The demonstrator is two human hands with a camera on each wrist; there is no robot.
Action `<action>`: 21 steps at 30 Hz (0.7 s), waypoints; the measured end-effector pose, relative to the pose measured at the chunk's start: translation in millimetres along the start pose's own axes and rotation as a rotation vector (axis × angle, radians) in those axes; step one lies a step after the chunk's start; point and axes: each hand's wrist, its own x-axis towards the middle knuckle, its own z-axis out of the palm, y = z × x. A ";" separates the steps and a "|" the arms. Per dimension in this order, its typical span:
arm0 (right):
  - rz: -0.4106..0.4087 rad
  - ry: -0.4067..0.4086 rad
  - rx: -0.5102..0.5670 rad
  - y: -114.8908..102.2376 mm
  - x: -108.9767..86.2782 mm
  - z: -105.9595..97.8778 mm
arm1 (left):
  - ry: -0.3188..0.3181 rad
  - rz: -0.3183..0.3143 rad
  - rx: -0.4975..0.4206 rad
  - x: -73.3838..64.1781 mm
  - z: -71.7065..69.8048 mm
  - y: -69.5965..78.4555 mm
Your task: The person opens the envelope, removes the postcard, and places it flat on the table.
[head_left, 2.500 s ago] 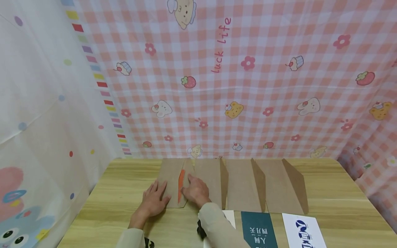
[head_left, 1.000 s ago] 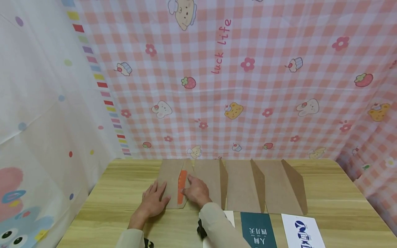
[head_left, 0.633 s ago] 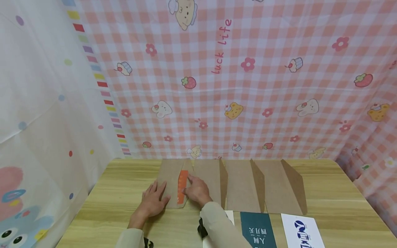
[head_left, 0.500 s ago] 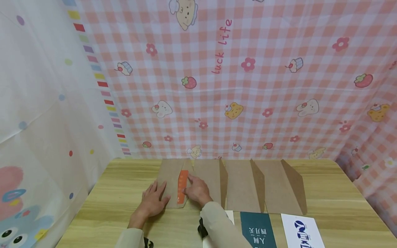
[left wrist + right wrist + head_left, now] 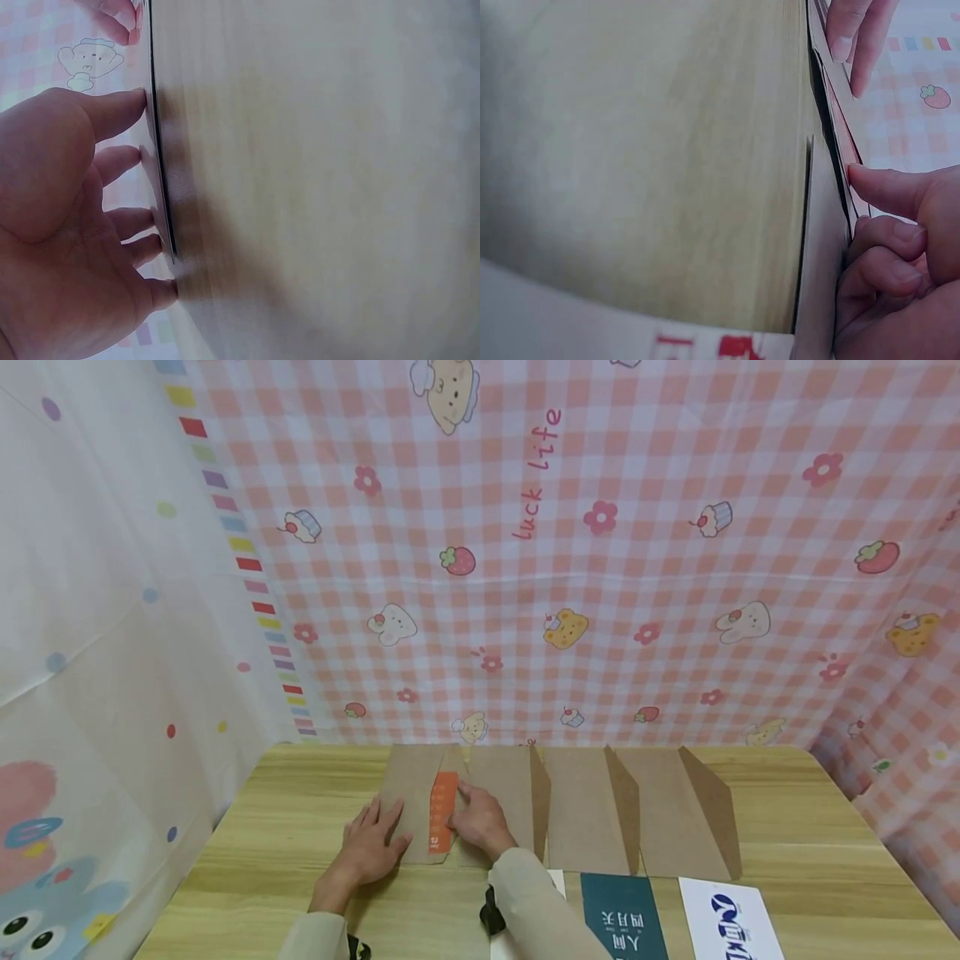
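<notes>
A brown paper envelope (image 5: 411, 772) lies leftmost in a row of envelopes, its flap to the right. An orange card (image 5: 441, 802) with pale print shows partway out of its opening; the rest is hidden inside. My left hand (image 5: 369, 850) rests on the envelope's left part, fingers spread; in the left wrist view its fingertips (image 5: 135, 90) touch the paper. At the card's right edge my right hand (image 5: 482, 820) holds the card, thumb on it. In the right wrist view, other fingers (image 5: 889, 234) of that hand are curled near the envelope's flap.
Further brown envelopes (image 5: 588, 810) continue the row rightward, flaps open. In front lie a dark teal card (image 5: 630, 910), a white card with blue lettering (image 5: 731, 914), and a white card (image 5: 557, 883) partly under the right sleeve. A checked curtain (image 5: 525, 568) hangs behind the wooden table (image 5: 255, 852).
The orange card has slid rightward out of the envelope, from a thin strip to a wider band with print showing. My right hand has moved slightly right with it; the left hand stays put.
</notes>
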 end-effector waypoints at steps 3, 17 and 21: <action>0.000 0.001 0.012 0.5 0.2 -0.2 | 0.000 -0.002 0.000 -0.1 0.4 -0.2; -0.001 -0.008 0.029 0.4 -0.7 0.4 | -0.002 0.001 0.003 -0.7 -0.9 0.4; 0.001 -0.008 0.013 -0.5 -0.5 -0.4 | 0.002 0.006 -0.007 -0.3 -0.1 0.4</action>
